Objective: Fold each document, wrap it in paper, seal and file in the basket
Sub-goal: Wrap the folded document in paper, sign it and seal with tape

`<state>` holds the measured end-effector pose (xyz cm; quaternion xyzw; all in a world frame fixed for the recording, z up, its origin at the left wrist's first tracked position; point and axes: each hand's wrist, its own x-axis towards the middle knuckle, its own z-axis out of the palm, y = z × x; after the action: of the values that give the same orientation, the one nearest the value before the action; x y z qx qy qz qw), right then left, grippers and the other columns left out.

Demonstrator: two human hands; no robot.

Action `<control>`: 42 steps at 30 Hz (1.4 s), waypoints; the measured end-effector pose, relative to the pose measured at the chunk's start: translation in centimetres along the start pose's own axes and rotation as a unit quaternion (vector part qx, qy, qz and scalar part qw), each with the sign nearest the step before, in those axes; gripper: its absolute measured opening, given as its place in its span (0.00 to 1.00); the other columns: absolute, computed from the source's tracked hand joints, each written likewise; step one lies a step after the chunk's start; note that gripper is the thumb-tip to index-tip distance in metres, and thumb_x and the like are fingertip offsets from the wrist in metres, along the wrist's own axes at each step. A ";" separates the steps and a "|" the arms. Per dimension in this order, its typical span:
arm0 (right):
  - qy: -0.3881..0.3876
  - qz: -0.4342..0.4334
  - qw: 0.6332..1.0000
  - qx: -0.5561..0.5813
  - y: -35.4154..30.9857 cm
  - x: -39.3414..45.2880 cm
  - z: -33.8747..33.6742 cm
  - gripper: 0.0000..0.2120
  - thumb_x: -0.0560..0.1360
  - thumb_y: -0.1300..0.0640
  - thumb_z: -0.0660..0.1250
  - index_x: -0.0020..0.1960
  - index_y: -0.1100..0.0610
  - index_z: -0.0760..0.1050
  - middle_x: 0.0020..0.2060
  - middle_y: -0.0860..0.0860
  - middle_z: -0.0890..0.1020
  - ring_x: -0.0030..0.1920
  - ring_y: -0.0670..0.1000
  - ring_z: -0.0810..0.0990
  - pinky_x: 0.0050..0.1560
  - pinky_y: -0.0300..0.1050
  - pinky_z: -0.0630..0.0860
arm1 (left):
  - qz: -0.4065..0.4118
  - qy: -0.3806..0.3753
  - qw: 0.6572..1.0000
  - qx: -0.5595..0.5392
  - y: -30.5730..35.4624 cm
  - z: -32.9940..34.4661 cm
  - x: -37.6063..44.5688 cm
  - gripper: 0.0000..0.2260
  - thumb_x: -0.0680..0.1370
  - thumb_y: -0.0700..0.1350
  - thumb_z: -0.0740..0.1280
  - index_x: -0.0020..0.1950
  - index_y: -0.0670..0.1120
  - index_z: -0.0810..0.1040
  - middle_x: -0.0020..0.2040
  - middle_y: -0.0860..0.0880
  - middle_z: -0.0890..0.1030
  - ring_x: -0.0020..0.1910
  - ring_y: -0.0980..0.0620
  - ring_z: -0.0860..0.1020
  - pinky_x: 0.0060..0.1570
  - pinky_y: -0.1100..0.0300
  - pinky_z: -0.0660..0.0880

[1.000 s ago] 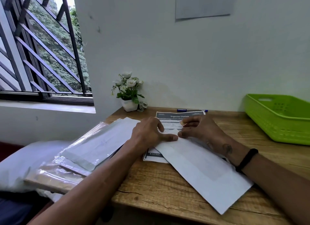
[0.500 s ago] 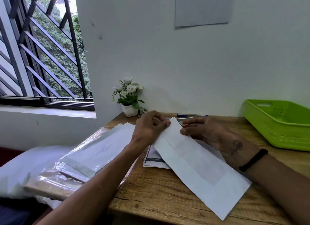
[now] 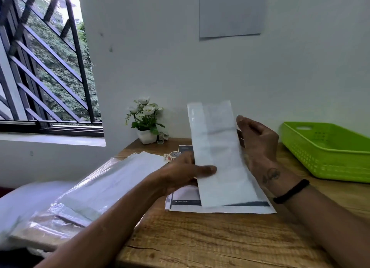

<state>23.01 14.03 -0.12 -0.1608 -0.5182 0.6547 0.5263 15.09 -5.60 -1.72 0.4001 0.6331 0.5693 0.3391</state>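
Head view: a wrapped document [image 3: 218, 153] is held upright above the desk [image 3: 200, 239], pinched by the left hand [image 3: 180, 173] and gripped by the right hand [image 3: 258, 143].

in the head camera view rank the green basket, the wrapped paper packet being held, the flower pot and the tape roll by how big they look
1. green basket, though cut off by the frame
2. wrapped packet, lifted nearer the camera, so unsure
3. flower pot
4. tape roll

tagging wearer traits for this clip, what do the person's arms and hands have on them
Both forearms are bare, no sleeves in view. The right wrist wears a thin black band, and a small dark tattoo sits just above it near the right hand. The left hand shows nothing worn.
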 end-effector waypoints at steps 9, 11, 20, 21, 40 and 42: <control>-0.179 -0.027 0.977 -0.109 -1.9 -1.6 0.8 0.14 0.75 0.64 0.76 0.59 0.60 0.78 0.43 0.56 0.89 0.41 0.54 0.87 0.46 0.46 0.85 | 0.183 0.302 0.934 -0.052 0.0 -3.7 0.2 0.14 0.85 0.45 0.65 0.70 0.55 0.72 0.63 0.50 0.82 0.58 0.49 0.83 0.50 0.51 0.83; -0.237 0.019 0.965 -0.115 -1.7 -2.0 0.9 0.11 0.72 0.64 0.78 0.53 0.63 0.81 0.43 0.59 0.89 0.45 0.58 0.88 0.48 0.49 0.85 | 0.195 0.309 0.929 -0.056 0.1 -3.8 0.2 0.13 0.85 0.46 0.65 0.69 0.56 0.71 0.62 0.50 0.82 0.58 0.49 0.83 0.47 0.52 0.83; -0.351 0.137 0.911 -0.166 -1.2 -1.7 0.4 0.09 0.74 0.64 0.76 0.52 0.67 0.83 0.44 0.56 0.88 0.42 0.50 0.85 0.47 0.43 0.81 | 0.203 0.315 0.927 -0.012 -0.2 -3.7 0.6 0.14 0.84 0.47 0.66 0.71 0.50 0.74 0.58 0.51 0.84 0.48 0.59 0.86 0.42 0.63 0.83; -0.348 0.137 0.912 -0.171 -1.2 -1.6 0.4 0.09 0.74 0.65 0.76 0.52 0.68 0.83 0.44 0.56 0.87 0.41 0.50 0.85 0.47 0.43 0.82 | 0.203 0.317 0.927 -0.009 -0.2 -3.7 0.6 0.15 0.84 0.47 0.66 0.71 0.50 0.74 0.58 0.52 0.84 0.48 0.59 0.86 0.42 0.63 0.82; -0.311 0.019 0.912 -0.268 -2.2 -3.6 0.7 0.17 0.65 0.65 0.83 0.51 0.62 0.82 0.38 0.56 0.89 0.43 0.58 0.89 0.56 0.58 0.84 | 0.185 0.316 0.930 -0.010 -0.4 -4.1 0.7 0.13 0.84 0.49 0.65 0.69 0.53 0.74 0.55 0.53 0.84 0.49 0.55 0.85 0.41 0.63 0.82; -0.301 0.013 0.917 -0.262 -2.1 -3.7 0.8 0.18 0.64 0.65 0.84 0.51 0.62 0.82 0.38 0.56 0.88 0.42 0.59 0.89 0.55 0.60 0.84 | 0.188 0.315 0.930 -0.028 -0.3 -4.1 0.7 0.10 0.84 0.48 0.66 0.66 0.54 0.74 0.54 0.54 0.84 0.46 0.57 0.86 0.40 0.63 0.82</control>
<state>25.00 10.24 0.73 -0.0946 -0.8028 0.5199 0.2763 11.11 -6.80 -1.52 0.3022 0.6044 0.7369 0.0205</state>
